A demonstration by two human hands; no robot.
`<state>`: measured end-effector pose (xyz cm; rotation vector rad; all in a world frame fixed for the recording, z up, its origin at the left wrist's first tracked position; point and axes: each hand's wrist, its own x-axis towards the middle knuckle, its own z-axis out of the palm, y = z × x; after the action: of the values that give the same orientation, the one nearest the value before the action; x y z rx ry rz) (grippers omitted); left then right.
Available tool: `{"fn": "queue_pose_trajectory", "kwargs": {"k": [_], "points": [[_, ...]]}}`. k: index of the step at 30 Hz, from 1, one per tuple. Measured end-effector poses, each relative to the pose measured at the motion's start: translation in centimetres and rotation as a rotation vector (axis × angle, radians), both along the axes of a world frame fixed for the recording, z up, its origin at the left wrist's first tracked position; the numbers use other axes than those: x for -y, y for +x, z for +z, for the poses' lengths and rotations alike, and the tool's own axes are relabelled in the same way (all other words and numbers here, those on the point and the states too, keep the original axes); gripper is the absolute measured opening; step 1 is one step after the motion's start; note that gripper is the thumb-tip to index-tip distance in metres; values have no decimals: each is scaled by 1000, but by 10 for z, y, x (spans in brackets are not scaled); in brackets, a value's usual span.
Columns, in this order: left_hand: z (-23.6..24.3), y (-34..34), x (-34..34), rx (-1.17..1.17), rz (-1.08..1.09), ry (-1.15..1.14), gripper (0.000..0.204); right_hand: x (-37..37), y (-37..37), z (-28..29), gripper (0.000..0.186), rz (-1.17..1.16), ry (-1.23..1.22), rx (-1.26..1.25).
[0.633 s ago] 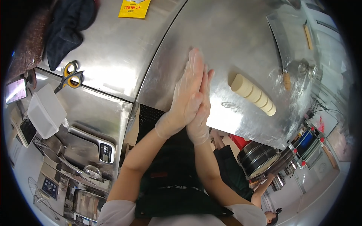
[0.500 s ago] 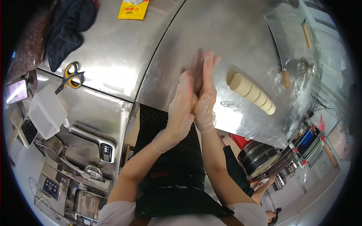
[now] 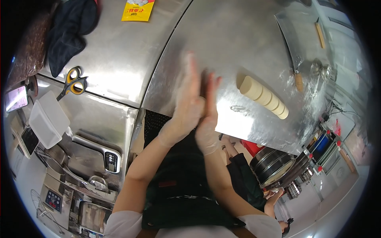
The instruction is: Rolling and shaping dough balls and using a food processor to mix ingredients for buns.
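In clear plastic gloves, my left hand [image 3: 185, 109] and my right hand [image 3: 208, 119] are held palm to palm above the metal table, fingers stretched forward and smeared by motion. Between the palms is a small pale piece of dough [image 3: 203, 101], mostly hidden by the hands. To the right of my hands, a row of several cut dough pieces [image 3: 262, 96] lies on the table, the pieces side by side like a sliced log.
On the right lie a broad knife [image 3: 291, 51] and metal spoons [image 3: 320, 69]. At left are scissors [image 3: 74, 81], a dark cloth [image 3: 67, 35], a white plastic tub [image 3: 48, 119] and a scale [image 3: 97, 152]. A yellow packet [image 3: 137, 10] lies far off; another person [image 3: 250, 178] stands right of me.
My left hand has slid forward and my right hand back toward me, rubbing past each other around the dough. The other person at right has shifted slightly.
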<state>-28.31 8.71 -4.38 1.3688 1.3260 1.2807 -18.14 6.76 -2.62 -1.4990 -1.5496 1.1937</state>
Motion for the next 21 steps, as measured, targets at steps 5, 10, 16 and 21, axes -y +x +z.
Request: {"fn": "queue_pose_trajectory", "kwargs": {"k": [5, 10, 16, 21], "points": [[15, 18, 30, 213, -67, -170, 99, -41, 9, 8, 94, 130, 141, -63], [4, 6, -2, 49, -12, -115, 101, -6, 6, 3, 101, 10, -58, 19], [9, 17, 41, 140, -72, -137, 89, -48, 10, -1, 96, 127, 168, -70], [14, 3, 4, 106, -25, -206, 91, -3, -4, 1, 97, 16, -5, -25]]}}
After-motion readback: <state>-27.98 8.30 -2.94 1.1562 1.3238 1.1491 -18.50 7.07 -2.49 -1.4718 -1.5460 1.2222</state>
